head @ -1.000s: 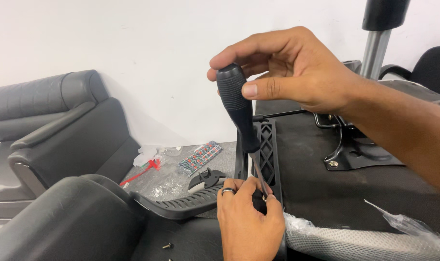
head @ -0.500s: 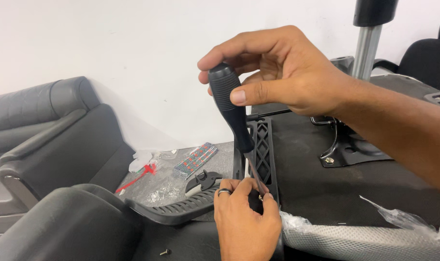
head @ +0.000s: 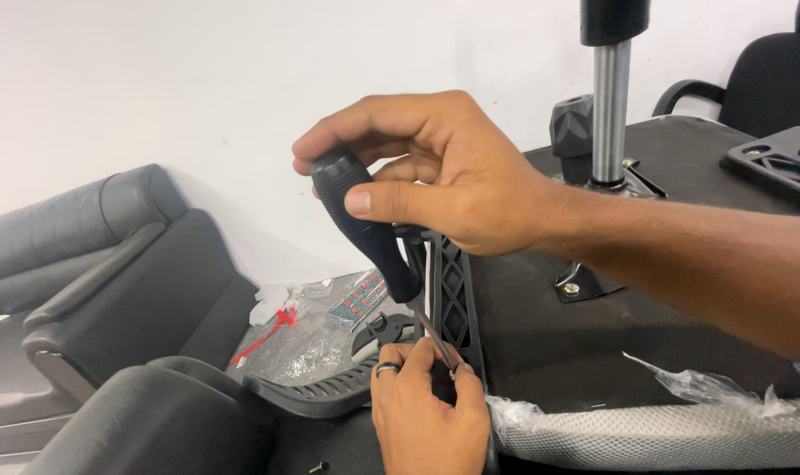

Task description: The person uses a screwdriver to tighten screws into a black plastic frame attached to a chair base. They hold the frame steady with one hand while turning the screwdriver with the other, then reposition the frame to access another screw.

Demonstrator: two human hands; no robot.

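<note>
The right hand [head: 453, 185] is clenched round the black handle of a screwdriver [head: 365, 224], thumb laid along its side, with the tool tilted so the handle leans left and the shaft runs down and right. The left hand [head: 426, 409], wearing a ring, is closed at the lower end of the shaft, fingertips pinched about the tip where it meets the black ribbed armrest bracket [head: 453, 299]; whether a screw sits under the tip cannot be told, as the fingers hide it. Against the pictures from a second and half a second ago, the handle now leans more steeply to the left and the right hand has shifted its hold, while the left hand has stayed at the tip; this is judged to be driving in progress, the fastening not yet finished. The bracket stands upright against the underside of the chair seat [head: 593, 352], just beside the curved armrest pad [head: 312, 396]. A gas-lift column [head: 611, 97] rises from the seat plate behind. A clear bag of small parts [head: 330, 325] lies beyond, and one loose screw [head: 319, 467] near the lower edge.
</note>
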